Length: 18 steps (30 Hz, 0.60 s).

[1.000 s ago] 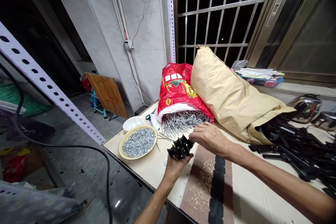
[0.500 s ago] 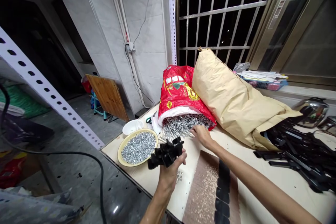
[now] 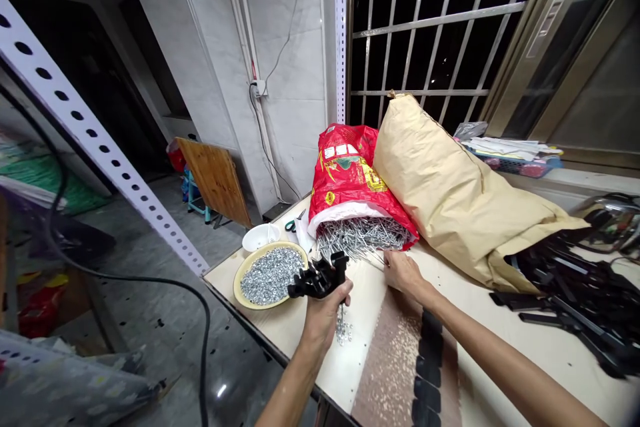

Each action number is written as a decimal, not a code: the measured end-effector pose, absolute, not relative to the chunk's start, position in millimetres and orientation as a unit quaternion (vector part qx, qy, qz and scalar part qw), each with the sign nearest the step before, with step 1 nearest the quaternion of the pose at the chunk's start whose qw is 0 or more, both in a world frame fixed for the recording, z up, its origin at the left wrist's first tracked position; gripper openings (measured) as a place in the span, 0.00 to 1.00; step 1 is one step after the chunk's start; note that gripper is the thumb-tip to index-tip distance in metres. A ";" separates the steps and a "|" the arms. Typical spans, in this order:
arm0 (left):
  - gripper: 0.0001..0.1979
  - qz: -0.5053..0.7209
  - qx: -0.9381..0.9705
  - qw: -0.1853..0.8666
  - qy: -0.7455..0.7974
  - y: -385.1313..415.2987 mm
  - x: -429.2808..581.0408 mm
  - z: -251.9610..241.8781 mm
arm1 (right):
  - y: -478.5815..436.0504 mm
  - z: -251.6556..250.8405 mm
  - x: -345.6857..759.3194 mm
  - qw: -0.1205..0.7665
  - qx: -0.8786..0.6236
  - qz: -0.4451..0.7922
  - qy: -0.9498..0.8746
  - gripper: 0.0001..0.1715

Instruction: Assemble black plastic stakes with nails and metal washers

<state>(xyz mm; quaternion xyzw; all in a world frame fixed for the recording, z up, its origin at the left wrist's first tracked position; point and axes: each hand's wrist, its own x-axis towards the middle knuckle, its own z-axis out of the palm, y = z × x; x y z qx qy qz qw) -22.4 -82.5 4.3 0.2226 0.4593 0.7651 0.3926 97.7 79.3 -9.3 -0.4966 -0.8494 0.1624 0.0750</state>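
Note:
My left hand (image 3: 324,313) is closed around several black plastic parts (image 3: 320,278), held up over the table by the yellow bowl (image 3: 239,283) of small metal nuts. A thin metal shank points down below those parts. My right hand (image 3: 404,273) is pinched just in front of the red bag (image 3: 345,167), whose mouth spills long thin metal screws (image 3: 363,233). A long screw (image 3: 373,257) sticks out leftward from the right fingertips. Small loose nuts (image 3: 344,332) lie on the table beneath my left hand.
A brown paper sack (image 3: 445,180) leans by the red bag, with black plastic parts (image 3: 575,300) spilling out at right. A brown board (image 3: 385,367) with a row of black pieces lies in front. A white bowl (image 3: 256,237) and scissors (image 3: 291,225) sit behind the yellow bowl.
My right hand has drawn back from the screw pile toward me, with a screw at its fingertips. The black parts in my left hand have tilted. The whole view has shifted slightly.

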 end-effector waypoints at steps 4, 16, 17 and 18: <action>0.16 0.758 0.218 0.406 0.461 -76.6 -18.6 -2.9 | 72.0 9.7 117.5 0.122 -0.454 0.216 -0.856 0.14; 0.17 0.632 0.297 0.387 0.602 -75.9 -13.2 3.2 | 26.0 83.5 106.8 0.328 -0.185 0.327 -0.867 0.04; 0.16 0.624 0.306 0.385 0.607 -76.3 -12.8 3.9 | 25.3 83.2 106.8 0.315 -0.191 0.295 -0.882 0.04; 0.15 0.617 0.316 0.384 0.610 -76.7 -12.1 4.3 | 24.9 83.0 106.9 0.296 -0.200 0.265 -0.896 0.04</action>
